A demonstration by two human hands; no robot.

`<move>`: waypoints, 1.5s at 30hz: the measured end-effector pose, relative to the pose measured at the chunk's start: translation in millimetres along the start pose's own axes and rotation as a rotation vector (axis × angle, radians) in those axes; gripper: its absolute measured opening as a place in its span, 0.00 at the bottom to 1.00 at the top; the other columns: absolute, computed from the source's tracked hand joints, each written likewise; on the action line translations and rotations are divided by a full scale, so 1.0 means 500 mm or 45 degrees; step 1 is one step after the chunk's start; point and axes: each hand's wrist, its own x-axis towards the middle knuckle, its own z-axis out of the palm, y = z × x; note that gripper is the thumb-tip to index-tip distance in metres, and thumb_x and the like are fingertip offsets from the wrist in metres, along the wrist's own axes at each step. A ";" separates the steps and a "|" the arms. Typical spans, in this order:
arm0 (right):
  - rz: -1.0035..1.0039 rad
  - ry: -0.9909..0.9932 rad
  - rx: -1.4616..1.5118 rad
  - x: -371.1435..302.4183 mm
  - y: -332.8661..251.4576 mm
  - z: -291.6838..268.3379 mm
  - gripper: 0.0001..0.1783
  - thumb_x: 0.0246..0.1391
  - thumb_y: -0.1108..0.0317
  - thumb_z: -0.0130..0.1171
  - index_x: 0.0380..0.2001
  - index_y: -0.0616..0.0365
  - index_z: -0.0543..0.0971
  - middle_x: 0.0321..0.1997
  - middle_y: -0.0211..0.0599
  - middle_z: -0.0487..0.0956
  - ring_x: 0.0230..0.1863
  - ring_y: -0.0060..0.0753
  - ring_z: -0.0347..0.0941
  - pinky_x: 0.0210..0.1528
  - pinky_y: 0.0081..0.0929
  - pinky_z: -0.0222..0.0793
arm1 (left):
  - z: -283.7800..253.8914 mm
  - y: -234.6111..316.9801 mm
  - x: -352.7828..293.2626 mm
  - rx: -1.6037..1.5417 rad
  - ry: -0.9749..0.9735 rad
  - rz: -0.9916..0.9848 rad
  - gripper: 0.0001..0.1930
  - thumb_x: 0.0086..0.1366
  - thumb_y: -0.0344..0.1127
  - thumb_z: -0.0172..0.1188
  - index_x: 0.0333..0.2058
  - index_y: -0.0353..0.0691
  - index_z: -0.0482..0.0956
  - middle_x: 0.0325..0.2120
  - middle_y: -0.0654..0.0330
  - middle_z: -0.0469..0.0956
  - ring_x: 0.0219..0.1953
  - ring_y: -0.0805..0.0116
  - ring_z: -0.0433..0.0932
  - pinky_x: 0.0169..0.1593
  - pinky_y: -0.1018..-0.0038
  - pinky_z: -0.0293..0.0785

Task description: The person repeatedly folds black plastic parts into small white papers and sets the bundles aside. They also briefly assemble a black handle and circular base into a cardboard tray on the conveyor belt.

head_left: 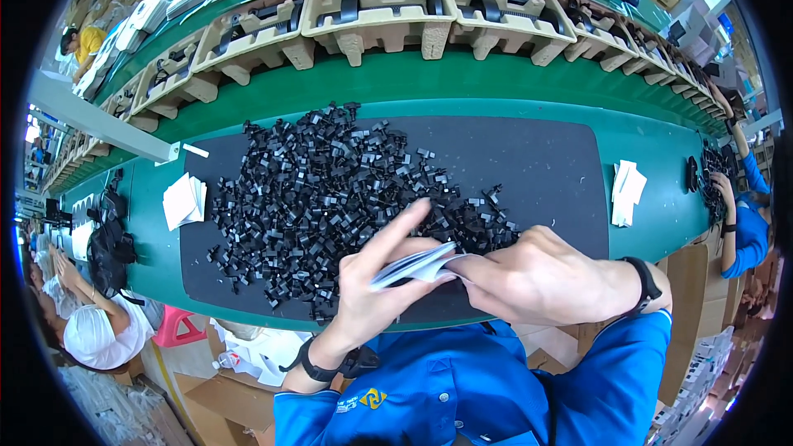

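A small stack of white paper slips (417, 266) is held between my two hands, close to the table's near edge. My left hand (368, 285) is closed round the stack's left end, its index finger stretched up and away. The fingers of my right hand (537, 277) pinch the stack's right end; their tips are partly hidden by the hand itself. Just beyond my hands lies a large heap of small black plastic clips (318, 190), spread on a dark grey mat (529, 157).
Folded white papers (183, 201) lie left of the mat, and more white papers (628, 192) lie to its right. A row of moulded pulp trays (376, 21) with black parts runs along the far side. Co-workers sit left and right. A red stool (178, 326) and cardboard boxes stand below.
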 end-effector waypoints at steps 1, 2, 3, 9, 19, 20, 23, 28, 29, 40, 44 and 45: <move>-0.044 0.114 0.014 -0.002 0.006 0.006 0.21 0.45 0.71 0.64 0.45 0.61 0.74 0.15 0.34 0.74 0.19 0.37 0.75 0.18 0.27 0.70 | -0.001 -0.003 -0.007 -0.076 0.079 -0.018 0.40 0.48 0.22 0.69 0.60 0.36 0.61 0.40 0.54 0.80 0.40 0.70 0.80 0.44 0.76 0.77; -0.048 0.119 0.011 -0.001 0.013 0.013 0.21 0.45 0.71 0.64 0.45 0.61 0.74 0.15 0.34 0.74 0.19 0.37 0.75 0.18 0.27 0.70 | -0.001 -0.003 -0.009 -0.152 0.158 -0.035 0.40 0.49 0.22 0.69 0.61 0.35 0.60 0.39 0.54 0.80 0.39 0.70 0.80 0.43 0.77 0.77; -0.034 0.304 0.116 0.000 0.021 0.024 0.24 0.43 0.71 0.66 0.46 0.60 0.74 0.17 0.34 0.75 0.23 0.35 0.75 0.20 0.26 0.70 | 0.002 0.001 -0.006 -0.151 0.158 -0.031 0.40 0.49 0.22 0.69 0.61 0.35 0.60 0.39 0.54 0.80 0.39 0.70 0.80 0.43 0.77 0.77; 0.384 0.706 1.107 -0.010 0.025 0.062 0.26 0.38 0.72 0.72 0.46 0.57 0.78 0.29 0.32 0.77 0.37 0.26 0.71 0.26 0.18 0.70 | 0.022 0.037 -0.003 -0.374 0.093 -0.200 0.39 0.52 0.22 0.66 0.62 0.32 0.57 0.36 0.53 0.81 0.37 0.69 0.80 0.39 0.76 0.79; -0.226 0.786 0.005 -0.051 0.100 0.092 0.20 0.36 0.72 0.67 0.39 0.53 0.83 0.29 0.28 0.75 0.27 0.22 0.65 0.25 0.12 0.64 | 0.049 -0.001 0.010 -0.652 0.118 -0.428 0.28 0.60 0.21 0.56 0.59 0.26 0.58 0.45 0.44 0.75 0.45 0.63 0.77 0.39 0.72 0.81; -0.349 0.798 -0.261 -0.053 0.108 0.085 0.20 0.36 0.72 0.66 0.39 0.52 0.83 0.30 0.27 0.75 0.26 0.22 0.65 0.24 0.13 0.65 | 0.050 -0.006 0.014 -0.725 0.096 -0.447 0.28 0.60 0.22 0.55 0.58 0.25 0.59 0.46 0.43 0.74 0.44 0.61 0.78 0.37 0.70 0.82; -0.487 0.803 -0.597 -0.057 0.111 0.078 0.21 0.36 0.70 0.65 0.40 0.50 0.83 0.30 0.26 0.75 0.26 0.23 0.65 0.24 0.14 0.65 | 0.050 -0.012 0.021 -0.871 0.055 -0.490 0.26 0.61 0.25 0.55 0.57 0.25 0.59 0.47 0.41 0.73 0.40 0.58 0.80 0.34 0.65 0.84; -0.377 0.706 -0.747 -0.059 0.071 0.046 0.20 0.37 0.70 0.64 0.40 0.50 0.83 0.32 0.27 0.76 0.28 0.23 0.67 0.24 0.15 0.66 | 0.044 0.003 0.033 -0.723 0.027 -0.361 0.26 0.57 0.22 0.58 0.55 0.25 0.63 0.42 0.43 0.76 0.38 0.61 0.80 0.35 0.69 0.83; -0.302 0.658 -0.747 -0.060 0.064 0.042 0.19 0.38 0.70 0.64 0.40 0.50 0.83 0.33 0.28 0.76 0.29 0.24 0.69 0.24 0.16 0.67 | 0.043 0.008 0.036 -0.633 0.028 -0.414 0.27 0.56 0.22 0.60 0.54 0.25 0.64 0.40 0.44 0.78 0.37 0.62 0.81 0.35 0.70 0.83; -0.185 0.519 0.349 -0.069 0.109 0.056 0.07 0.47 0.67 0.63 0.28 0.58 0.80 0.27 0.29 0.76 0.35 0.30 0.72 0.24 0.26 0.67 | 0.069 0.016 0.008 0.126 -0.021 -0.056 0.22 0.52 0.25 0.67 0.48 0.32 0.76 0.35 0.52 0.82 0.35 0.71 0.81 0.39 0.77 0.77; 0.048 0.382 0.141 -0.090 0.104 0.049 0.13 0.46 0.60 0.64 0.19 0.58 0.77 0.23 0.30 0.74 0.32 0.34 0.72 0.29 0.32 0.68 | 0.083 0.007 0.037 0.216 -0.330 -0.040 0.17 0.54 0.27 0.65 0.43 0.29 0.77 0.31 0.52 0.81 0.31 0.66 0.81 0.34 0.76 0.78; 0.020 0.344 0.236 -0.094 0.109 0.047 0.13 0.46 0.60 0.63 0.18 0.57 0.77 0.23 0.30 0.74 0.33 0.34 0.72 0.29 0.32 0.69 | 0.078 0.011 0.050 0.342 -0.507 0.025 0.19 0.57 0.32 0.64 0.48 0.32 0.75 0.33 0.52 0.81 0.33 0.61 0.82 0.37 0.73 0.79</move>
